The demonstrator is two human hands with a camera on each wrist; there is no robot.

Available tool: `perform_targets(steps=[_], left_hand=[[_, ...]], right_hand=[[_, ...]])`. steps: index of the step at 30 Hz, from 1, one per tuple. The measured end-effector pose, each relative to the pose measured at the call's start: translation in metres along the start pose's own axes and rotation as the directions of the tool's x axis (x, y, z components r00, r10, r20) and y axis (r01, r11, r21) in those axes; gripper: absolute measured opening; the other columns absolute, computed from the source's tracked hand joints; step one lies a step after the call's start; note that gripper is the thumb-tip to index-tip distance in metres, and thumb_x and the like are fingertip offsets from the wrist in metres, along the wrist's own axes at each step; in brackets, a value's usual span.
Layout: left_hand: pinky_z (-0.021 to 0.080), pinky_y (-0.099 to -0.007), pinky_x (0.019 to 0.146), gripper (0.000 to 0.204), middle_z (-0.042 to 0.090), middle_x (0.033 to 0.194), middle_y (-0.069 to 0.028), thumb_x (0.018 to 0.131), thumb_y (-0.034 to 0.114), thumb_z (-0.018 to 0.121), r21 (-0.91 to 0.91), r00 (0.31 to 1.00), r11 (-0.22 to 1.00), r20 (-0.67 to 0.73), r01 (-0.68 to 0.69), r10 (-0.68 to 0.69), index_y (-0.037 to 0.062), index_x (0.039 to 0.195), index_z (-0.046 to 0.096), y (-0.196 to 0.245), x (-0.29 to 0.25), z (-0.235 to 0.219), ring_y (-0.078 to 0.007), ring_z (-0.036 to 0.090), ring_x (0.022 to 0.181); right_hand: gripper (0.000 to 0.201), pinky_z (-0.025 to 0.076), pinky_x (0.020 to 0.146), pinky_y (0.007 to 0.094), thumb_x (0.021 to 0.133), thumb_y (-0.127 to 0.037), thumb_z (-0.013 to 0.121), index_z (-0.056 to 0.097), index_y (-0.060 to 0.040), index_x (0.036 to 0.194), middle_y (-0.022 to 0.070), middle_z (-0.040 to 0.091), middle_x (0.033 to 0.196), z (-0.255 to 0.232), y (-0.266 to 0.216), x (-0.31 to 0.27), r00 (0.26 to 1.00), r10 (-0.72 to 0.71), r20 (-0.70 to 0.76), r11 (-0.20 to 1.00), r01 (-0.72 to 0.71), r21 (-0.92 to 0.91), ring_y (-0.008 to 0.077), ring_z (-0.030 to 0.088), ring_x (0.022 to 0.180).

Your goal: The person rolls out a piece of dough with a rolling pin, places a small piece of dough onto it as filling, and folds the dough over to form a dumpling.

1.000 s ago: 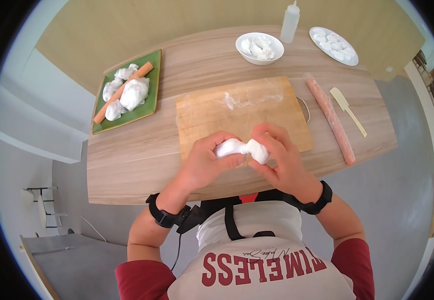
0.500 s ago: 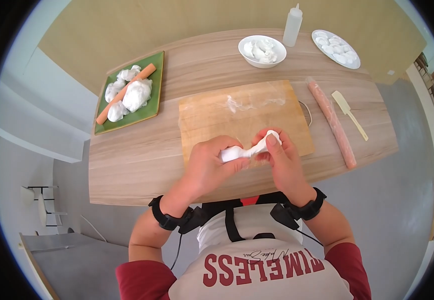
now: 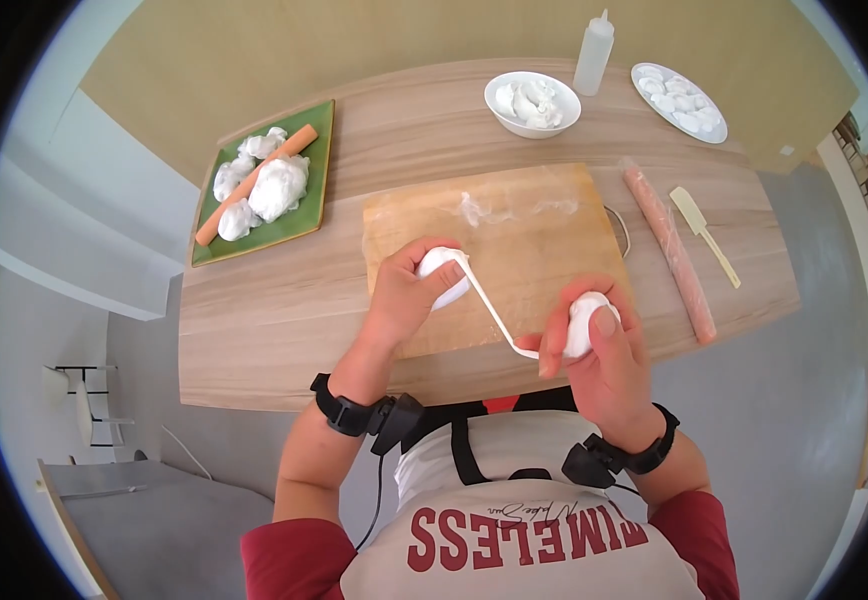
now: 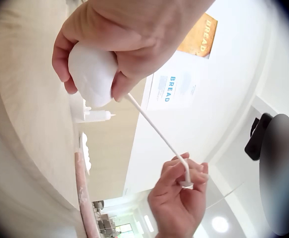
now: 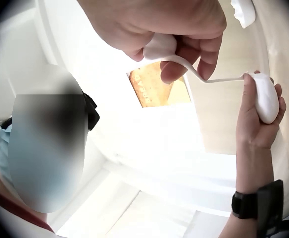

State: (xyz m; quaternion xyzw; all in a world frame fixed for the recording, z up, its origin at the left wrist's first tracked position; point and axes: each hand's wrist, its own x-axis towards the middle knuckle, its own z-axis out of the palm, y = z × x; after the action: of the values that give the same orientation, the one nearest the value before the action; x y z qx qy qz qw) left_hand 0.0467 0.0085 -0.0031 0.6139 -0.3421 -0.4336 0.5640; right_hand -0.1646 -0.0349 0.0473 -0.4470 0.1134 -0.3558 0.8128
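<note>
A lump of white dough point(image 3: 445, 288) is gripped in my left hand point(image 3: 401, 290), at the board's near left side. My right hand point(image 3: 619, 370) holds a second white dough lump point(image 3: 581, 325) cupped in its fingers, by the board's near right corner. Between the hands a thin dough strand point(image 3: 489, 306) runs slanting from one lump to the other. The left wrist view shows the left lump point(image 4: 92, 74) smooth and rounded under curled fingers. In the right wrist view, the right lump point(image 5: 159, 46) is partly hidden by the hand. Below both hands lies a wooden board point(image 3: 419, 225).
A green tray point(image 3: 324, 135) at the left carries a rolling pin point(image 3: 290, 147) and several wrapped white lumps. At the back stand a white bowl point(image 3: 532, 130) of white dough, a squeeze bottle point(image 3: 594, 60) and a plate point(image 3: 711, 137) of white pieces. A wrapped pink roll point(image 3: 669, 250) and spatula point(image 3: 706, 236) lie right.
My hands have moved apart, the left one away from my body, the right one to the right. The twisted neck of dough between them has stretched into a long thin strand.
</note>
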Motion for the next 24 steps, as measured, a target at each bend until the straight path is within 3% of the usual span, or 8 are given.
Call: perform_targets(steps=[6, 9, 10, 16, 19, 21, 23, 24], left_hand=[[0.044, -0.0276, 0.085, 0.05, 0.057, 0.103, -0.0038, 0.076, 0.018, 0.073, -0.2, 0.943, 0.968, 0.324, 0.151, -0.081, 0.0043, 0.119, 0.051, 0.009, -0.017, 0.015, -0.0125, 0.053, 0.098], [0.043, -0.0296, 0.088, 0.057, 0.055, 0.107, -0.0048, 0.074, 0.022, 0.076, -0.24, 0.939, 0.966, 0.343, 0.098, -0.01, 0.0046, 0.121, 0.049, 0.015, -0.029, 0.028, -0.0132, 0.051, 0.102], [0.045, -0.0277, 0.083, 0.053, 0.057, 0.101, -0.004, 0.074, 0.019, 0.076, -0.168, 0.965, 0.985, 0.253, -0.021, 0.064, 0.0038, 0.118, 0.051, 0.012, -0.03, 0.033, -0.0124, 0.053, 0.096], [0.048, -0.0237, 0.071, 0.035, 0.061, 0.091, -0.0023, 0.077, 0.012, 0.074, -0.122, 0.978, 0.984, 0.145, -0.13, 0.147, 0.0029, 0.107, 0.059, 0.003, -0.026, 0.035, -0.0096, 0.057, 0.083], [0.048, -0.0241, 0.072, 0.032, 0.061, 0.092, -0.0028, 0.078, 0.012, 0.073, -0.035, 0.974, 0.988, 0.165, -0.151, 0.155, 0.0035, 0.105, 0.06, 0.0, -0.028, 0.034, -0.0093, 0.057, 0.083], [0.048, -0.0242, 0.071, 0.031, 0.061, 0.091, -0.0027, 0.078, 0.012, 0.073, -0.019, 0.974, 0.989, 0.17, -0.145, 0.146, 0.0037, 0.105, 0.06, 0.004, -0.03, 0.036, -0.0093, 0.057, 0.082], [0.048, -0.0244, 0.071, 0.03, 0.061, 0.089, -0.0025, 0.078, 0.012, 0.072, -0.003, 0.974, 0.99, 0.178, -0.14, 0.138, 0.0038, 0.105, 0.06, 0.003, -0.03, 0.035, -0.0093, 0.057, 0.081], [0.048, -0.0244, 0.07, 0.028, 0.061, 0.09, -0.0024, 0.08, 0.012, 0.071, 0.155, 0.97, 0.963, 0.145, -0.219, 0.197, 0.0038, 0.104, 0.06, 0.001, -0.03, 0.032, -0.0093, 0.057, 0.08]], right_hand=[[0.027, 0.049, 0.077, 0.0314, 0.096, -0.026, 0.047, 0.043, -0.0054, 0.112, 0.0067, 0.057, 0.086, -0.002, 0.02, 0.025, 0.972, -0.008, -0.235, 0.999, 0.017, 0.035, 0.0161, 0.059, 0.08], [0.028, 0.05, 0.077, 0.0366, 0.097, -0.031, 0.042, 0.044, -0.0073, 0.113, 0.0072, 0.055, 0.086, -0.002, 0.033, 0.031, 0.963, -0.017, -0.269, 1.0, 0.013, -0.018, 0.0198, 0.061, 0.082], [0.028, 0.05, 0.077, 0.0366, 0.097, -0.031, 0.042, 0.044, -0.0073, 0.113, 0.0072, 0.055, 0.086, -0.001, 0.036, 0.032, 0.964, -0.016, -0.266, 1.0, 0.013, -0.015, 0.0198, 0.061, 0.082], [0.03, 0.05, 0.073, 0.0334, 0.096, -0.032, 0.044, 0.044, -0.0074, 0.113, 0.007, 0.055, 0.087, 0.006, 0.036, 0.028, 0.951, -0.062, -0.303, 0.991, 0.094, 0.092, 0.0215, 0.061, 0.082], [0.031, 0.047, 0.072, 0.0271, 0.095, -0.027, 0.05, 0.042, -0.0056, 0.115, 0.0056, 0.055, 0.09, 0.002, 0.038, 0.023, 0.945, -0.137, -0.298, 0.991, 0.133, -0.034, 0.0148, 0.058, 0.083], [0.029, 0.045, 0.07, 0.0246, 0.095, -0.023, 0.049, 0.04, -0.0049, 0.115, 0.0061, 0.054, 0.089, -0.006, 0.046, 0.022, 0.923, -0.364, -0.127, 0.873, 0.291, -0.39, 0.012, 0.055, 0.078], [0.026, 0.044, 0.07, 0.0236, 0.094, -0.018, 0.049, 0.04, -0.0047, 0.115, 0.0061, 0.053, 0.089, -0.004, 0.043, 0.021, 0.92, -0.362, -0.149, 0.873, 0.279, -0.399, 0.0112, 0.054, 0.075], [0.024, 0.043, 0.069, 0.0227, 0.094, -0.014, 0.049, 0.041, -0.0046, 0.114, 0.0061, 0.053, 0.088, -0.002, 0.04, 0.02, 0.917, -0.361, -0.17, 0.873, 0.268, -0.408, 0.0103, 0.053, 0.072]])
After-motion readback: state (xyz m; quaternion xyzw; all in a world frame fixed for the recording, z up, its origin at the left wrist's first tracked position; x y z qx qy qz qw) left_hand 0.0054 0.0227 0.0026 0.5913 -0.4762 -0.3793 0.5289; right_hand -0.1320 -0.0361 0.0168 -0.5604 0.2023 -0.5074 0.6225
